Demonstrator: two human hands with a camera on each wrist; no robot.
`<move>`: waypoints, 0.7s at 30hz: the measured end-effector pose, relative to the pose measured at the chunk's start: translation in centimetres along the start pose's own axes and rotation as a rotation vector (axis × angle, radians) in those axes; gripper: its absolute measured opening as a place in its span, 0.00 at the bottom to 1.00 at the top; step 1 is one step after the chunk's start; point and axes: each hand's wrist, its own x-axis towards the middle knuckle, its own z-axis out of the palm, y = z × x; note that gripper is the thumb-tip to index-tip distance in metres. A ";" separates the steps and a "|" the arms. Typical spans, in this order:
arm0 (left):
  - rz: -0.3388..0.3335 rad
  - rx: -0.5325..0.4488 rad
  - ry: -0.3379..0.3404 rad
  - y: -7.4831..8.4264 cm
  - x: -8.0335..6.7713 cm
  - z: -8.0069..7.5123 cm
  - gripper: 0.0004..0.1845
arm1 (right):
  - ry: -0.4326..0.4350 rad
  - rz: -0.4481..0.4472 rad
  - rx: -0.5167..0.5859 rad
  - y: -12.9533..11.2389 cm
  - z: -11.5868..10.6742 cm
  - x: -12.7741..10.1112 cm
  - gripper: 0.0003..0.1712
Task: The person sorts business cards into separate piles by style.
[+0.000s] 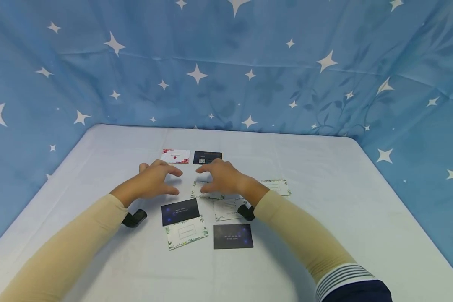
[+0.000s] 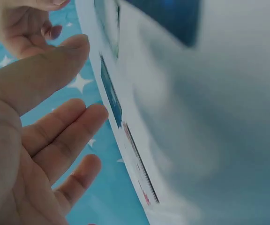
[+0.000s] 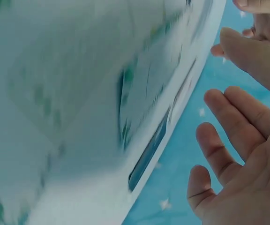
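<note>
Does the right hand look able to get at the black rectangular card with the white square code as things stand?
Probably yes: the bare right hand holds nothing and hovers near the black rectangular card with the white square code, and nothing appears to lie on that card.

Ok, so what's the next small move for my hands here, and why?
I'd probably lower the right hand toward the leaf-bordered white card that it partly covers in the head view. That card looks nearest to it, and neither it nor the left hand holds anything; both have thumb and fingers apart.
</note>
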 end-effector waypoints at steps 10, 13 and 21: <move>0.019 0.000 0.025 -0.9 -4.3 1.8 0.28 | -0.157 -0.100 -0.114 -2.7 2.4 -0.8 0.30; 0.036 -0.013 0.033 -0.9 -5.2 2.1 0.27 | -0.173 -0.099 -0.132 -3.1 2.6 -1.1 0.30; 0.057 0.027 0.068 -0.8 -6.1 2.8 0.30 | -0.125 -0.123 -0.202 -3.5 3.0 -1.1 0.29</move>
